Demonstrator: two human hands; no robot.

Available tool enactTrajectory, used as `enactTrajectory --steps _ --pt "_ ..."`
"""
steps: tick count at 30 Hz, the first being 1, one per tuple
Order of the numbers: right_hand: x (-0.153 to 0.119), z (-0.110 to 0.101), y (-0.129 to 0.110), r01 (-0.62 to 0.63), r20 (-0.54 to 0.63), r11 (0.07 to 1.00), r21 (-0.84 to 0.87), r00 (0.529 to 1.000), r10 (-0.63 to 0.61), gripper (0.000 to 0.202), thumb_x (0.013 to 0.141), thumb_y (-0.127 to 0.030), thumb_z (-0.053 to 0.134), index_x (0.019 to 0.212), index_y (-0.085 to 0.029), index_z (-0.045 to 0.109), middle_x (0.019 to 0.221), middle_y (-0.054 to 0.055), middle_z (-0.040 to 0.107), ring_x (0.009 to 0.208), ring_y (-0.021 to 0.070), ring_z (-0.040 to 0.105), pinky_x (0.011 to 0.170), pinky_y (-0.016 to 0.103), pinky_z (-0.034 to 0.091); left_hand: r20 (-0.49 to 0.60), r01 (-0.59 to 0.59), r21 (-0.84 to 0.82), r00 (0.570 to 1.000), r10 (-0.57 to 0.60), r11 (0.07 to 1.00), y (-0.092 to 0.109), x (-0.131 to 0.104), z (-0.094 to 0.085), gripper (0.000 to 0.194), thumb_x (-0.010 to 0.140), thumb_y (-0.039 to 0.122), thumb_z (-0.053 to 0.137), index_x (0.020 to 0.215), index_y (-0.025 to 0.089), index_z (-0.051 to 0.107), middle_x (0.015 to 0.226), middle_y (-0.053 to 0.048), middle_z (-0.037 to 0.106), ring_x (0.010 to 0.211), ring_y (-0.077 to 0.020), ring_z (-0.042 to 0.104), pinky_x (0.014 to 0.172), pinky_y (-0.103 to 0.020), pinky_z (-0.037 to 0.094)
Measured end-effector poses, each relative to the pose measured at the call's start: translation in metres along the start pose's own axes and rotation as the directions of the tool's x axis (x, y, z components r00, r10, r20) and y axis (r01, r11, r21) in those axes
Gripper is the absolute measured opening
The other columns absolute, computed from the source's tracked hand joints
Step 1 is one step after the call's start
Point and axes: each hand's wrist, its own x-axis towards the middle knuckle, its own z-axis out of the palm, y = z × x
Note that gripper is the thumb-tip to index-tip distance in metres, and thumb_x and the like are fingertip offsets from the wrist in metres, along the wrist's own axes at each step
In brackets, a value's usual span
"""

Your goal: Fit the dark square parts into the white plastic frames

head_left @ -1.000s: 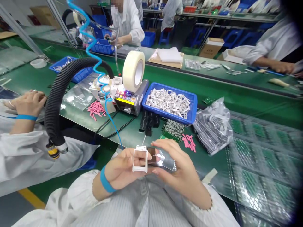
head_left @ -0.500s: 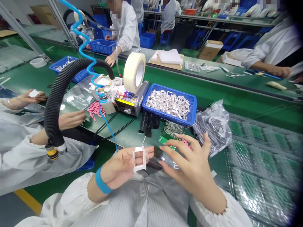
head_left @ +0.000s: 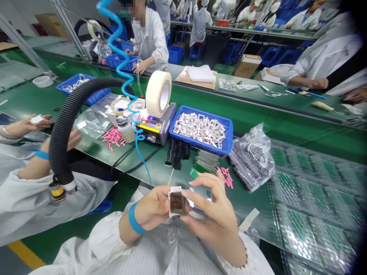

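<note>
My left hand [head_left: 149, 208], with a blue band at its wrist, is closed on the left side of a small white plastic frame [head_left: 176, 189], held upright. A dark glossy rectangular panel [head_left: 177, 203], like a small display screen, lies over the frame's opening. Thumb and fingers of my right hand [head_left: 215, 208] pinch the panel's right edge. Whether the panel sits fully inside the frame, I cannot tell. Shiny clear film shows behind my right fingers. Just beyond my hands lie a green circuit board [head_left: 194, 173] and several pink strips [head_left: 226, 177].
A blue bin [head_left: 230, 133] of white frames stands ahead, with a tape roll [head_left: 155, 93] on a machine to its left. A plastic bag [head_left: 252, 160] and trays of green boards [head_left: 304, 198] lie right. A black hose [head_left: 64, 126] arches at left, near a co-worker's arms [head_left: 31, 164].
My right hand has moved left with the dark panel, from beside the white frame to over its opening. The frame has shifted slightly right and down. The neighbouring co-worker's nearer hand has moved left.
</note>
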Motion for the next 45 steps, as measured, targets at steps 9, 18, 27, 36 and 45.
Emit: enactTrajectory --steps 9,18,27,36,45 --pt "-0.008 0.001 -0.013 0.145 0.248 0.892 -0.429 0.968 -0.038 0.059 0.082 -0.054 0.05 0.127 -0.017 0.048 0.138 0.017 0.042 0.126 0.0436 0.028 0.099 0.07 0.002 -0.13 -0.097 -0.09 0.988 0.085 0.991 -0.014 0.006 -0.004 0.038 0.063 0.034 0.077 0.096 0.018 0.069 0.091 -0.005 0.072 0.089 -0.0186 0.064 0.082 -0.029 0.047" --pt "-0.037 -0.02 0.099 -0.336 0.114 0.815 -0.473 0.893 0.434 0.032 0.092 -0.02 0.034 0.11 -0.014 0.059 0.112 0.011 0.064 0.106 0.0179 0.058 0.092 0.034 0.047 -0.153 -0.006 -0.239 0.988 -0.032 0.971 -0.034 0.007 -0.027 0.03 0.071 0.031 0.07 0.1 0.022 0.067 0.093 -0.003 0.071 0.089 -0.0197 0.063 0.089 -0.041 0.046" --pt "-0.015 -0.027 0.183 -0.439 0.0 0.701 -0.562 0.848 0.53 0.018 0.084 -0.022 0.048 0.09 -0.014 0.063 0.096 0.015 0.06 0.088 0.0249 0.056 0.066 0.033 0.041 -0.15 -0.001 -0.232 0.988 -0.035 0.973 -0.039 0.009 -0.023 0.033 0.069 0.032 0.072 0.099 0.02 0.067 0.092 -0.004 0.068 0.082 -0.0173 0.062 0.083 -0.039 0.046" --pt "-0.011 -0.053 0.144 -0.552 -0.044 0.737 -0.39 0.811 0.584 0.017 0.083 -0.032 0.053 0.076 -0.017 0.057 0.071 0.006 0.063 0.067 0.0182 0.058 0.059 0.029 0.042 -0.13 -0.034 -0.156 0.991 0.014 0.987 -0.034 0.004 -0.027 0.031 0.07 0.033 0.071 0.098 0.02 0.068 0.101 -0.006 0.067 0.092 -0.019 0.06 0.088 -0.038 0.045" --pt "-0.007 -0.007 0.017 -0.674 0.37 0.447 0.588 0.715 0.593 0.034 0.07 -0.033 0.07 0.099 -0.021 0.056 0.063 -0.003 0.06 0.058 0.013 0.06 0.056 0.026 0.05 0.039 -0.073 0.058 0.997 0.07 0.996 -0.017 0.004 -0.003 0.039 0.057 0.044 0.078 0.085 0.017 0.073 0.135 -0.014 0.049 0.114 -0.0331 0.051 0.098 -0.048 0.035"
